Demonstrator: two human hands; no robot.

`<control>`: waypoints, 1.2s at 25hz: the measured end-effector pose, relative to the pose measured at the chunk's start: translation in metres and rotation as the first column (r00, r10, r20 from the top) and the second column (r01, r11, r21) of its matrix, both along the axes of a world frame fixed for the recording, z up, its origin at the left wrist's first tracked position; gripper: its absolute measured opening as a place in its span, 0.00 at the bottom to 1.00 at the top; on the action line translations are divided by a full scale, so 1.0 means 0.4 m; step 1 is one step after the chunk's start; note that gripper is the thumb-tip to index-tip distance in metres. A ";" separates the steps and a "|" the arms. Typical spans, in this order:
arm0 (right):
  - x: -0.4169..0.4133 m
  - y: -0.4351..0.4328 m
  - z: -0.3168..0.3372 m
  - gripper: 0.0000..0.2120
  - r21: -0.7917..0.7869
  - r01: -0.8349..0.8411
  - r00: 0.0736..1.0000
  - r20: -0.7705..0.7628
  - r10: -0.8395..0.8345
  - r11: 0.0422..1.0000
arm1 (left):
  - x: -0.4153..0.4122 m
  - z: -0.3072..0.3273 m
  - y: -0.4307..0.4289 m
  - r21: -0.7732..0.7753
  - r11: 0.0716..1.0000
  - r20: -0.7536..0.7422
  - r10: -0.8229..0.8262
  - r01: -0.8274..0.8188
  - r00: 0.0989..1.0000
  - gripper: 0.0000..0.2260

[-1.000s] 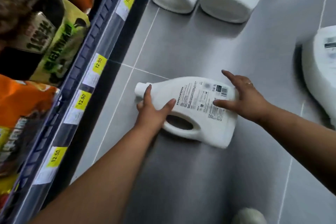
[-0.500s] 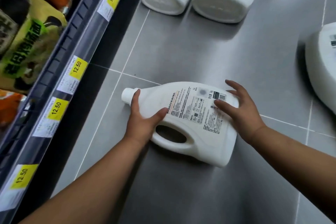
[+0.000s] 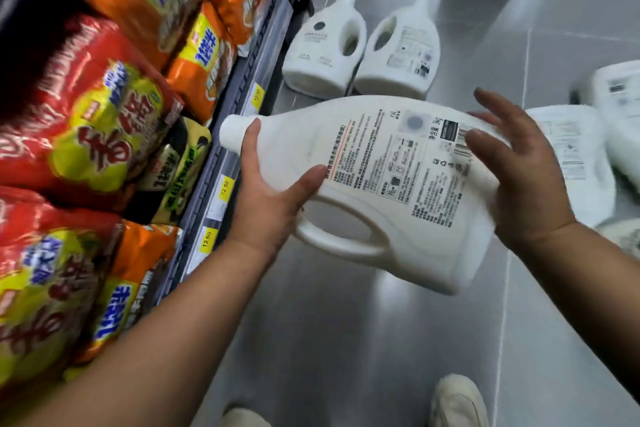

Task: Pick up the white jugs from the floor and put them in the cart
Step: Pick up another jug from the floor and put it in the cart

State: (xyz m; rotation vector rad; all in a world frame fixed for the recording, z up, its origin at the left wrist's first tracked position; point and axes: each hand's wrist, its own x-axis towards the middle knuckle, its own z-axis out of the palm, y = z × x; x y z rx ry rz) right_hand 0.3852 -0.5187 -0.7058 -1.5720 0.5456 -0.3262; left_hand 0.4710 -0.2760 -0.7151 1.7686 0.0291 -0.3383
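I'm seeing bright, even light coming from overhead, throwing a soft glare patch onto the grey floor (image 3: 346,340) under the held jug (image 3: 381,184). Motion blur is smearing the snack packets (image 3: 86,132) at left and the far-right jugs (image 3: 571,156), and wide-angle distortion is bending the shelf rail (image 3: 207,184).

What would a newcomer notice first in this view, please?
A large white jug is held off the floor at centre, the left hand gripping near its neck and the right hand spread against its base. Bright orange and red snack bags crowd the shelf on the left, and two more jugs stand upright on the floor beyond.
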 end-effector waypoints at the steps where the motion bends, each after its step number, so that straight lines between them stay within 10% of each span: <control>1: 0.003 -0.006 0.107 0.28 -0.005 0.003 1.000 0.023 -0.003 1.000 | 0.005 0.104 -0.006 -0.015 1.000 0.026 -0.004 0.004 1.000 0.43; 15: -0.211 -0.031 1.551 0.29 -0.126 0.304 0.876 0.427 -0.225 0.944 | -0.037 1.583 -0.128 -0.070 0.958 0.461 -0.216 0.278 0.861 0.48; 30: -1.279 0.264 2.017 0.21 -0.061 0.898 0.368 0.649 -0.666 0.436 | -0.861 2.071 -0.274 -0.107 0.413 0.640 -0.668 0.904 0.381 0.46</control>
